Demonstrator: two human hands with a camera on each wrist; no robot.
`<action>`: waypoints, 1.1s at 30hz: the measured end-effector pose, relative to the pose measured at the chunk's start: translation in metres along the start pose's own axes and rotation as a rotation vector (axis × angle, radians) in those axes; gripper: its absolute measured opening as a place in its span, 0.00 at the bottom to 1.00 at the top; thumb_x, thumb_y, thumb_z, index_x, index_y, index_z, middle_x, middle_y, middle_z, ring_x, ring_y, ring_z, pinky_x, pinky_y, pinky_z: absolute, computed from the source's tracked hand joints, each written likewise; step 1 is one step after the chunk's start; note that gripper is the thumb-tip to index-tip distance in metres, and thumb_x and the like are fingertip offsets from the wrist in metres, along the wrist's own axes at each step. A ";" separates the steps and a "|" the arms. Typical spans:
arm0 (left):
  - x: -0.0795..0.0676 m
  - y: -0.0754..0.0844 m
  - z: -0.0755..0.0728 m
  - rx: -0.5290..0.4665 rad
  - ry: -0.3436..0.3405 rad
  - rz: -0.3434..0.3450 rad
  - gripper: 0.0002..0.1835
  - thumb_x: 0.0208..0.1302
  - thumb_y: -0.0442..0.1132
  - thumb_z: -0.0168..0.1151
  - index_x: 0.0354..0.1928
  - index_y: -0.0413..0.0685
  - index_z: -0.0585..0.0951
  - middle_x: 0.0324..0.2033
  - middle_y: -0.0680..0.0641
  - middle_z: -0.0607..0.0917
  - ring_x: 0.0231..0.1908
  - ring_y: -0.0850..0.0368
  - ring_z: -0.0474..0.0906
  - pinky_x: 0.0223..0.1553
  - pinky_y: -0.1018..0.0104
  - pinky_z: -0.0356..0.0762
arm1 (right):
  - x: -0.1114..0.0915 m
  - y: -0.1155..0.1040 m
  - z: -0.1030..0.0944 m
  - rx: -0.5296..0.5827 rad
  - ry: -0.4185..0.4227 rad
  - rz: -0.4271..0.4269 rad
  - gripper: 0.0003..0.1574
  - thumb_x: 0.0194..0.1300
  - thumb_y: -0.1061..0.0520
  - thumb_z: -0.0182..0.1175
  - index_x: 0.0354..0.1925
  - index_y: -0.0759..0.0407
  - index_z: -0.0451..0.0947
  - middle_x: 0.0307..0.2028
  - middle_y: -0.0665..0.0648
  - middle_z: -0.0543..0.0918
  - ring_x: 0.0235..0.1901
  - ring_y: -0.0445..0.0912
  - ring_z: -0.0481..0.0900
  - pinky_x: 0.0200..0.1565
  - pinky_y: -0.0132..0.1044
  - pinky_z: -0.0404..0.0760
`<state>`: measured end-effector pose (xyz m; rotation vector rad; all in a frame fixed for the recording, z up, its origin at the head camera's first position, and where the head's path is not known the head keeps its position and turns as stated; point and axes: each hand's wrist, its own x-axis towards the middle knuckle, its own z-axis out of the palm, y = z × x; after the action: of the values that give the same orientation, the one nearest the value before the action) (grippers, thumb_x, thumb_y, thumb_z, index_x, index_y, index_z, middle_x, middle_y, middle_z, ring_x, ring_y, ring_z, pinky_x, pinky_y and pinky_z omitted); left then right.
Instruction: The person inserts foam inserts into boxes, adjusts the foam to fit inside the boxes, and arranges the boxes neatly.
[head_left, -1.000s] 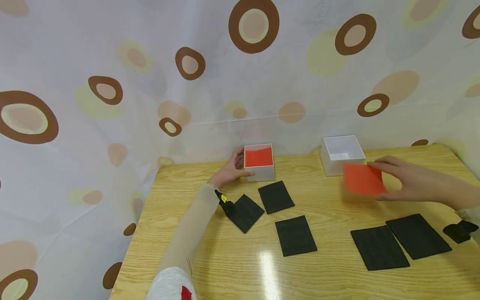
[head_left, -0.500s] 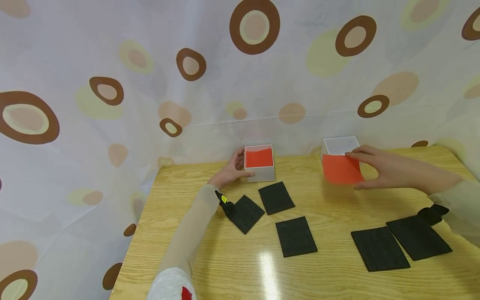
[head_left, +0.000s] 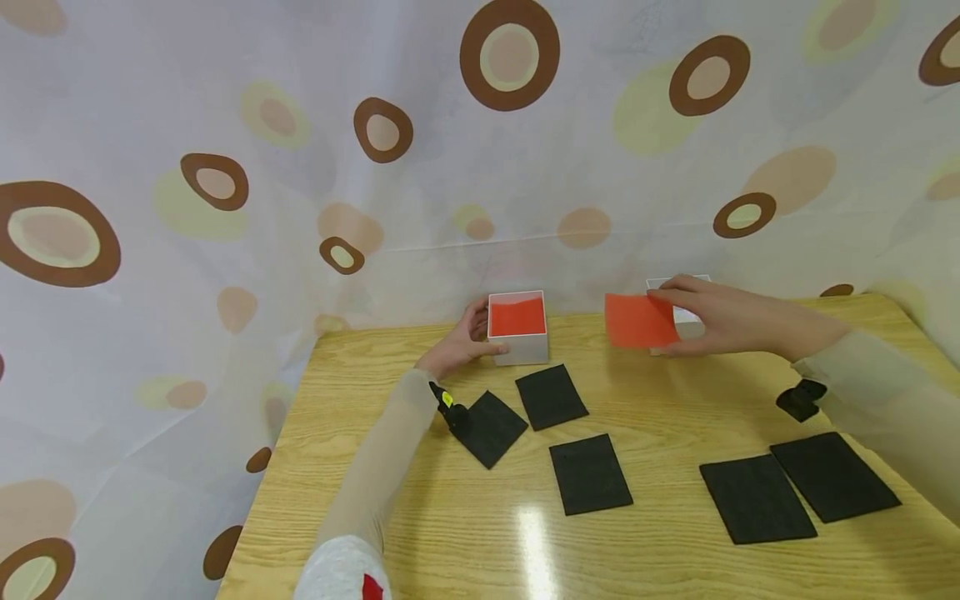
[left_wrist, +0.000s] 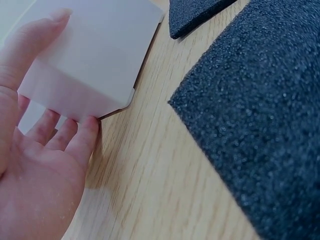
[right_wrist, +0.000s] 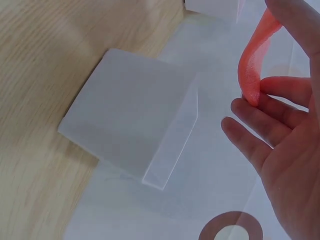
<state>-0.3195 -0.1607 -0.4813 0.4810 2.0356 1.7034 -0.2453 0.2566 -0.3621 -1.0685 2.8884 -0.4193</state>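
Orange foam is lying inside the white box (head_left: pixel 518 325) at the back of the tabletop (head_left: pixel 660 408), filling its floor. The left hand (head_left: pixel 465 337) is resting against the left wall of this box, thumb on the near side and fingers curled around the far corner, so it is holding the box. A second white box (head_left: pixel 686 312) is standing further to the right, mostly hidden behind the right hand (head_left: pixel 708 317) in the head view; what is inside it I cannot tell.

The right hand is pinching an orange sheet (head_left: pixel 639 321) between thumb and fingers, by the sheet's right edge. The sheet is hanging in the air above the tabletop, between the two boxes and just beside the second one. It is a thin square piece, bright orange, and in the right wrist view it is bending in a soft curve.

Five black foam pads are lying flat on the tabletop: three (head_left: pixel 590 472) near the left arm, two (head_left: pixel 757 498) near the right arm.
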 end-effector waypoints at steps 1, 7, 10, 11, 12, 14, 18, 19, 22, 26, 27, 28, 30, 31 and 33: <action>0.000 -0.001 0.000 -0.004 0.002 -0.001 0.52 0.68 0.28 0.68 0.83 0.54 0.45 0.78 0.45 0.59 0.78 0.47 0.56 0.76 0.52 0.61 | 0.004 -0.001 0.000 0.010 -0.010 0.002 0.52 0.57 0.42 0.79 0.68 0.72 0.72 0.60 0.66 0.76 0.54 0.59 0.80 0.54 0.56 0.84; 0.000 -0.002 -0.001 -0.017 0.002 -0.007 0.52 0.68 0.28 0.67 0.83 0.54 0.44 0.79 0.45 0.59 0.78 0.47 0.56 0.76 0.51 0.61 | 0.028 -0.005 0.003 0.045 -0.046 0.008 0.52 0.59 0.42 0.78 0.68 0.72 0.71 0.61 0.66 0.76 0.55 0.59 0.80 0.56 0.57 0.83; 0.000 -0.002 0.000 -0.024 -0.003 -0.007 0.52 0.69 0.27 0.66 0.83 0.53 0.45 0.79 0.44 0.58 0.78 0.47 0.56 0.76 0.51 0.60 | 0.038 -0.006 0.004 0.039 -0.045 0.005 0.51 0.59 0.43 0.77 0.68 0.72 0.71 0.61 0.66 0.76 0.55 0.59 0.79 0.57 0.55 0.83; 0.000 -0.001 0.000 -0.024 -0.004 -0.006 0.52 0.69 0.26 0.66 0.83 0.53 0.45 0.79 0.44 0.58 0.79 0.47 0.55 0.76 0.50 0.60 | 0.041 -0.006 0.005 0.035 -0.045 0.001 0.51 0.59 0.42 0.77 0.68 0.72 0.71 0.60 0.66 0.76 0.55 0.59 0.79 0.57 0.55 0.82; 0.000 -0.001 0.000 -0.024 -0.005 -0.005 0.51 0.69 0.26 0.66 0.83 0.53 0.45 0.79 0.44 0.58 0.79 0.47 0.55 0.76 0.50 0.60 | 0.044 -0.007 0.005 0.033 -0.047 0.002 0.51 0.60 0.42 0.77 0.68 0.72 0.71 0.61 0.66 0.75 0.55 0.59 0.79 0.57 0.55 0.82; 0.000 -0.001 0.000 -0.021 -0.005 -0.003 0.51 0.69 0.26 0.66 0.83 0.52 0.45 0.79 0.44 0.58 0.79 0.47 0.55 0.76 0.50 0.60 | 0.049 -0.008 0.006 0.038 -0.052 0.003 0.51 0.60 0.42 0.77 0.69 0.72 0.71 0.61 0.67 0.75 0.56 0.59 0.78 0.58 0.56 0.81; 0.001 -0.002 -0.001 -0.023 -0.010 0.002 0.52 0.69 0.26 0.66 0.83 0.52 0.44 0.79 0.44 0.58 0.78 0.47 0.56 0.76 0.51 0.60 | 0.060 -0.011 0.007 0.059 -0.051 -0.003 0.50 0.61 0.45 0.76 0.69 0.73 0.70 0.61 0.68 0.75 0.57 0.60 0.77 0.60 0.58 0.78; 0.002 -0.003 -0.001 -0.023 -0.010 0.000 0.52 0.69 0.26 0.66 0.83 0.53 0.44 0.79 0.44 0.58 0.78 0.48 0.56 0.76 0.51 0.60 | 0.063 -0.011 0.008 0.060 -0.049 -0.008 0.50 0.61 0.45 0.77 0.69 0.73 0.71 0.61 0.68 0.75 0.57 0.60 0.77 0.60 0.58 0.78; 0.002 -0.003 -0.002 -0.022 -0.010 -0.006 0.52 0.68 0.27 0.67 0.83 0.53 0.44 0.79 0.45 0.58 0.78 0.48 0.56 0.76 0.52 0.60 | 0.071 -0.013 0.011 0.059 -0.039 -0.015 0.49 0.61 0.46 0.77 0.68 0.72 0.71 0.61 0.68 0.75 0.58 0.60 0.77 0.62 0.57 0.78; 0.002 -0.002 -0.002 -0.020 -0.013 -0.012 0.52 0.68 0.27 0.67 0.83 0.53 0.44 0.79 0.45 0.58 0.79 0.48 0.55 0.76 0.52 0.60 | 0.083 -0.018 0.014 0.063 -0.041 -0.017 0.49 0.61 0.45 0.76 0.68 0.72 0.72 0.61 0.68 0.76 0.59 0.61 0.76 0.63 0.57 0.77; 0.001 -0.002 -0.003 -0.017 -0.013 -0.014 0.53 0.68 0.28 0.68 0.83 0.53 0.44 0.79 0.45 0.57 0.79 0.48 0.55 0.76 0.52 0.60 | 0.086 -0.019 0.015 0.067 -0.041 -0.021 0.49 0.61 0.44 0.76 0.68 0.72 0.72 0.61 0.68 0.76 0.59 0.61 0.76 0.63 0.57 0.77; 0.001 -0.002 -0.003 -0.018 -0.013 -0.016 0.53 0.68 0.28 0.68 0.83 0.53 0.44 0.79 0.45 0.57 0.79 0.48 0.55 0.76 0.52 0.60 | 0.088 -0.021 0.016 0.068 -0.043 -0.024 0.49 0.61 0.44 0.76 0.68 0.72 0.72 0.61 0.68 0.76 0.59 0.61 0.75 0.63 0.57 0.77; 0.001 -0.001 -0.003 -0.016 -0.008 -0.022 0.53 0.68 0.29 0.69 0.83 0.54 0.44 0.79 0.46 0.58 0.79 0.49 0.56 0.76 0.52 0.61 | 0.095 -0.024 0.017 0.071 -0.047 -0.030 0.49 0.62 0.44 0.76 0.68 0.72 0.72 0.61 0.68 0.76 0.59 0.61 0.75 0.63 0.57 0.76; 0.001 -0.001 -0.003 -0.014 -0.005 -0.024 0.53 0.68 0.30 0.69 0.83 0.54 0.44 0.79 0.46 0.58 0.78 0.49 0.56 0.75 0.53 0.61 | 0.097 -0.025 0.018 0.071 -0.048 -0.035 0.49 0.62 0.44 0.76 0.68 0.72 0.72 0.61 0.69 0.76 0.59 0.61 0.75 0.63 0.57 0.76; 0.001 -0.002 -0.002 -0.009 -0.001 -0.026 0.54 0.68 0.31 0.70 0.83 0.54 0.44 0.79 0.47 0.58 0.79 0.50 0.56 0.76 0.53 0.61 | 0.103 -0.028 0.020 0.059 -0.052 -0.042 0.49 0.62 0.43 0.75 0.68 0.73 0.72 0.61 0.69 0.76 0.59 0.62 0.75 0.64 0.57 0.76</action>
<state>-0.3213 -0.1624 -0.4830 0.4503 2.0236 1.6963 -0.3034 0.1652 -0.3674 -1.1159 2.7946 -0.4685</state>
